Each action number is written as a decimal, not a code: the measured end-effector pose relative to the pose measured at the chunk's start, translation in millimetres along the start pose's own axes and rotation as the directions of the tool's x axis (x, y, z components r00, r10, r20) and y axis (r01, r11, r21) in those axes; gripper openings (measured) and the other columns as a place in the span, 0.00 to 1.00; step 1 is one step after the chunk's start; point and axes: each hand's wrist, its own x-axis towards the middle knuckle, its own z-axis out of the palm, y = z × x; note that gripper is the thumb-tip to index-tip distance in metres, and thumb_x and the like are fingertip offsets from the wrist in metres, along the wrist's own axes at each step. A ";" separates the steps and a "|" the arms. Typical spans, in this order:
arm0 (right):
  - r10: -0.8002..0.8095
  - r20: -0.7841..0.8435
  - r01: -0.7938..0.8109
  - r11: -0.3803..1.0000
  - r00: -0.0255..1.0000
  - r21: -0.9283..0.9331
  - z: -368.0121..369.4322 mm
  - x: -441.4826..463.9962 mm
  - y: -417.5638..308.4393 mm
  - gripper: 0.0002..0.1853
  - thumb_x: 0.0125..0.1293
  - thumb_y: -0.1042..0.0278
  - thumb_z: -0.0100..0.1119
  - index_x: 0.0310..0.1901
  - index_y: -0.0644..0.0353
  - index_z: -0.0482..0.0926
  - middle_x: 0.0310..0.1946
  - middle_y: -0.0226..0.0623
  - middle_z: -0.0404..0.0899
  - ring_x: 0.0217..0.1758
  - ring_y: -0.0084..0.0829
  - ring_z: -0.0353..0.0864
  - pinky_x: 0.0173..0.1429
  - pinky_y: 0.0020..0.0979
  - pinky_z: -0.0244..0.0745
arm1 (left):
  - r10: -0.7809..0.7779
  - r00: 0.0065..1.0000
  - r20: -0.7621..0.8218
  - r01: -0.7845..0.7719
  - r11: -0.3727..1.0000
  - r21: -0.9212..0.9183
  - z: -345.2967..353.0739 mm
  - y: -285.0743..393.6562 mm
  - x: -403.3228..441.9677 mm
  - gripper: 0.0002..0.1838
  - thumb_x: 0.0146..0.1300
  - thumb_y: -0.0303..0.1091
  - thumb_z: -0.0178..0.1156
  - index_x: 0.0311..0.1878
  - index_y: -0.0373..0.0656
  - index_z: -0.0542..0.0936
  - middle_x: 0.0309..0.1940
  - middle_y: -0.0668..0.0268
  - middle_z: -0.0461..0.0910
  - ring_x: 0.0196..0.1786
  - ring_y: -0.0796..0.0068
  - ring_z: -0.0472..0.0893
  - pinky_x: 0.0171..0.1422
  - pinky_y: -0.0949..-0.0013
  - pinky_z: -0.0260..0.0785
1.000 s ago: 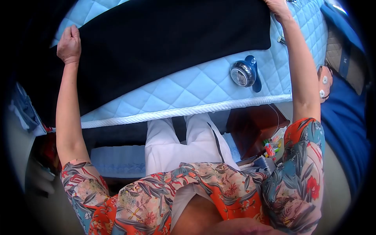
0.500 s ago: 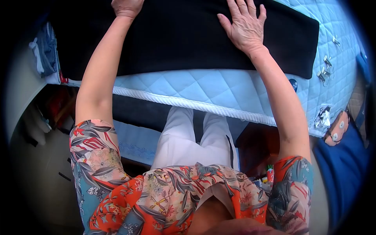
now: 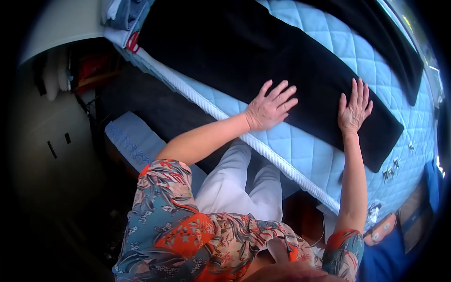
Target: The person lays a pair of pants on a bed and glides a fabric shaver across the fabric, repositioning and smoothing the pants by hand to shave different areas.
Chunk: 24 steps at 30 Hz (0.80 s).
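Note:
A long black garment (image 3: 225,56), shaped like a trouser leg, lies flat and slanting across the light blue quilted bed cover (image 3: 291,141). My left hand (image 3: 270,108) is over its near edge, fingers spread, palm down. Farther right, my right hand (image 3: 354,110) rests flat on the black cloth close to its squared end, with the fingers stretched out. Neither hand grips anything. A second stretch of black cloth (image 3: 376,37) lies beyond, along the far side of the bed; whether the two pieces join cannot be seen.
Small metal clips (image 3: 390,174) lie on the cover at the right, near a crumpled silvery packet (image 3: 373,214) and a tan case (image 3: 380,229). Folded denim (image 3: 127,14) sits at the upper left. A blue-grey padded seat (image 3: 134,136) stands below the bed's white piped edge (image 3: 206,105).
The view has turned, so the bed now slants down to the right. My left hand has left the garment's far part, come nearer and to the right, and spread its fingers. My right hand stays flat.

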 end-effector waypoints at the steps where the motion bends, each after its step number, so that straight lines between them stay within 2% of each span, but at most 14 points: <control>1: -0.003 -0.007 0.003 1.000 1.000 -0.005 0.1 -0.2 -0.2 0.30 0.66 0.50 0.46 0.69 0.45 0.58 0.71 0.23 0.54 0.75 0.30 0.47 0.71 0.49 0.41 | -0.028 1.000 -0.008 0.028 0.999 -0.028 -2.9 -3.4 -9.5 0.23 0.53 0.38 0.61 0.55 0.49 0.76 0.66 0.59 0.63 0.71 0.59 0.58 0.71 0.49 0.43; 3: -0.003 0.004 0.003 1.000 1.000 -0.019 4.2 0.5 -1.6 0.30 0.67 0.50 0.45 0.69 0.45 0.58 0.72 0.23 0.54 0.75 0.29 0.47 0.71 0.49 0.40 | -0.133 0.990 -0.046 0.131 0.991 -0.031 -10.8 -20.9 -20.4 0.22 0.56 0.39 0.59 0.56 0.48 0.76 0.67 0.59 0.62 0.71 0.58 0.57 0.71 0.49 0.42; 5: -0.007 0.004 0.007 1.000 1.000 -0.023 5.6 0.6 -0.7 0.30 0.67 0.51 0.44 0.70 0.44 0.57 0.72 0.23 0.52 0.76 0.29 0.46 0.72 0.49 0.39 | -0.245 0.959 -0.145 0.265 0.954 0.138 -42.8 -57.5 -27.2 0.21 0.57 0.38 0.57 0.55 0.48 0.75 0.63 0.56 0.65 0.68 0.56 0.61 0.69 0.49 0.46; 7: -0.001 0.010 0.001 1.000 1.000 -0.031 5.5 -0.8 0.7 0.30 0.67 0.51 0.44 0.70 0.44 0.56 0.72 0.23 0.51 0.76 0.29 0.45 0.72 0.49 0.38 | -0.444 0.831 -0.336 0.522 0.831 0.194 -78.5 -111.9 -40.9 0.19 0.59 0.36 0.55 0.54 0.44 0.75 0.60 0.54 0.67 0.63 0.52 0.66 0.65 0.53 0.55; 9: -0.005 0.010 0.006 1.000 1.000 -0.023 4.3 0.1 -0.2 0.30 0.67 0.51 0.44 0.70 0.44 0.56 0.72 0.23 0.52 0.76 0.29 0.45 0.72 0.48 0.37 | -0.538 0.618 -0.573 0.736 0.652 0.182 -91.8 -185.5 -79.8 0.22 0.59 0.40 0.57 0.56 0.45 0.72 0.61 0.53 0.66 0.64 0.50 0.63 0.63 0.49 0.58; 10: -0.007 0.018 0.008 1.000 1.000 -0.020 6.9 -0.4 0.3 0.30 0.67 0.51 0.44 0.70 0.44 0.56 0.72 0.23 0.52 0.76 0.29 0.45 0.72 0.48 0.37 | -0.610 0.522 -0.596 0.825 0.538 0.171 -100.4 -207.7 -91.4 0.25 0.60 0.43 0.58 0.59 0.46 0.70 0.62 0.53 0.65 0.65 0.50 0.62 0.64 0.49 0.57; 11: -0.010 0.013 0.011 1.000 1.000 -0.020 6.7 -0.4 -0.4 0.30 0.67 0.52 0.44 0.70 0.44 0.57 0.72 0.23 0.52 0.76 0.29 0.45 0.72 0.47 0.38 | -0.648 0.494 -0.579 0.839 0.531 0.122 -109.7 -224.8 -98.9 0.27 0.59 0.44 0.58 0.61 0.47 0.68 0.64 0.54 0.64 0.66 0.50 0.61 0.64 0.46 0.57; 12: -0.012 0.009 0.013 1.000 1.000 -0.022 6.3 -0.4 -0.9 0.30 0.67 0.52 0.44 0.70 0.44 0.57 0.72 0.23 0.52 0.76 0.29 0.45 0.72 0.47 0.38 | -0.663 0.521 -0.538 0.826 0.550 0.123 -114.3 -229.8 -98.2 0.27 0.59 0.43 0.58 0.61 0.47 0.68 0.65 0.54 0.62 0.67 0.52 0.60 0.65 0.44 0.54; 14: -0.009 0.011 0.009 0.999 1.000 -0.033 5.0 -0.1 -1.1 0.30 0.66 0.52 0.45 0.70 0.45 0.57 0.72 0.24 0.53 0.76 0.29 0.46 0.72 0.47 0.39 | -0.627 0.601 -0.496 0.799 0.498 0.338 -101.7 -225.4 -91.3 0.27 0.59 0.40 0.57 0.62 0.47 0.67 0.65 0.55 0.61 0.68 0.53 0.59 0.66 0.43 0.51; 16: -0.008 0.009 0.008 1.000 1.000 -0.017 3.3 1.0 -3.0 0.30 0.66 0.52 0.46 0.69 0.45 0.58 0.72 0.25 0.53 0.76 0.30 0.46 0.72 0.47 0.39 | -0.524 0.706 -0.477 0.706 0.580 0.407 -98.7 -200.1 -66.9 0.27 0.57 0.36 0.57 0.62 0.48 0.68 0.65 0.55 0.61 0.69 0.53 0.58 0.67 0.44 0.49; 17: 0.003 0.033 -0.001 0.998 0.999 -0.058 -1.1 -3.9 5.5 0.30 0.65 0.52 0.47 0.69 0.45 0.58 0.72 0.25 0.54 0.76 0.30 0.47 0.72 0.47 0.39 | -0.362 0.834 -0.417 0.503 0.808 0.305 -90.3 -161.0 -32.5 0.27 0.54 0.33 0.58 0.60 0.48 0.70 0.64 0.55 0.62 0.69 0.52 0.58 0.67 0.46 0.51; 19: 0.000 0.016 0.001 0.999 1.000 -0.044 4.7 -0.4 -0.3 0.30 0.65 0.52 0.47 0.69 0.45 0.59 0.71 0.25 0.54 0.75 0.30 0.47 0.71 0.49 0.39 | -0.180 0.911 -0.372 0.257 0.951 0.169 -70.9 -121.3 5.5 0.22 0.53 0.26 0.58 0.54 0.47 0.75 0.62 0.58 0.67 0.66 0.54 0.64 0.66 0.57 0.56; 21: 0.009 0.021 -0.009 1.000 1.000 -0.024 5.4 -0.6 -0.6 0.30 0.64 0.51 0.47 0.68 0.45 0.60 0.71 0.25 0.55 0.75 0.30 0.47 0.71 0.49 0.39 | -0.030 0.920 -0.392 0.077 0.992 0.103 -52.2 -108.7 48.3 0.20 0.52 0.24 0.60 0.51 0.47 0.78 0.58 0.61 0.71 0.65 0.58 0.66 0.64 0.59 0.59; 24: 0.003 0.002 -0.003 1.000 1.000 -0.011 4.4 0.0 0.3 0.30 0.64 0.51 0.48 0.68 0.45 0.61 0.70 0.25 0.56 0.75 0.31 0.48 0.71 0.49 0.39 | 0.097 0.905 -0.415 -0.061 0.993 0.099 -47.3 -92.4 103.6 0.18 0.55 0.35 0.59 0.50 0.43 0.75 0.47 0.58 0.74 0.54 0.57 0.71 0.60 0.54 0.59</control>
